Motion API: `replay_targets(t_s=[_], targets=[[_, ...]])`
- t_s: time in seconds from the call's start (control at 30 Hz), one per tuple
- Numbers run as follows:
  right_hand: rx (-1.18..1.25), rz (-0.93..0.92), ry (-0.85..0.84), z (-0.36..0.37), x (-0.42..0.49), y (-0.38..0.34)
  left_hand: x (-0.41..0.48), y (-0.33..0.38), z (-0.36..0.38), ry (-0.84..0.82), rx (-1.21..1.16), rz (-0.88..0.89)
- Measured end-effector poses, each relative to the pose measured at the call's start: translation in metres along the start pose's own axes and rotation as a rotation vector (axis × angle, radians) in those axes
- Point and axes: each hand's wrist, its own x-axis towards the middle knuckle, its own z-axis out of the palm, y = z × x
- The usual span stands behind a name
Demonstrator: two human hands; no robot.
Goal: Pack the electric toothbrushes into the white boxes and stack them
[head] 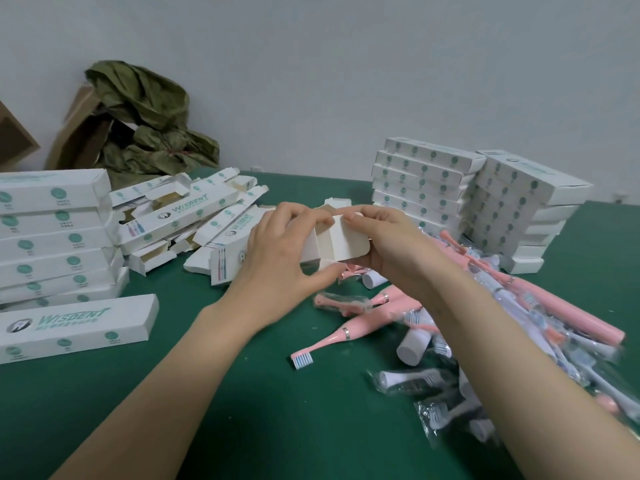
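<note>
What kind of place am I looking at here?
Probably a small hand-packing workroom: stacks of white boxes on a green table, a heap of loose toothbrushes, and open boxes waiting.

Reaching forward with both forearms; gripping the left side of the white box point(346, 239) with the left hand point(277, 254), pinching its right edge with the right hand point(389, 245).

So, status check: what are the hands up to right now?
Left hand and right hand both grip one white box, end flaps open. Loose toothbrushes lie below. Nothing in the way.
</note>
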Motion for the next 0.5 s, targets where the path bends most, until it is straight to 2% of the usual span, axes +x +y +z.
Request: replay_targets(t_s=[0.13, 0.23, 0.3, 0.37, 0.43, 0.5], targets=[[0.086, -0.002, -0.082, -0.001, 0.0, -0.003, 0.001, -0.006, -0.003, 0.047, 0.051, 0.076], [0.062, -0.051, 0.052, -0.016, 0.003, -0.009, 0.002, -0.009, -0.003, 0.195, 0.159, 0.072], [-0.267, -0.123, 0.199, -0.034, 0.004, -0.009, 0.004, -0.013, -0.006, 0.289, 0.19, 0.014], [-0.802, -0.187, 0.295, -0.052, 0.006, -0.002, 0.005, -0.017, -0.008, 0.339, 0.186, -0.07], [-1.107, -0.158, 0.266, -0.063, 0.008, 0.009, 0.005, -0.018, -0.008, 0.337, 0.181, -0.127], [-1.215, -0.109, 0.178, -0.067, 0.01, 0.021, 0.005, -0.017, -0.006, 0.314, 0.188, -0.14]])
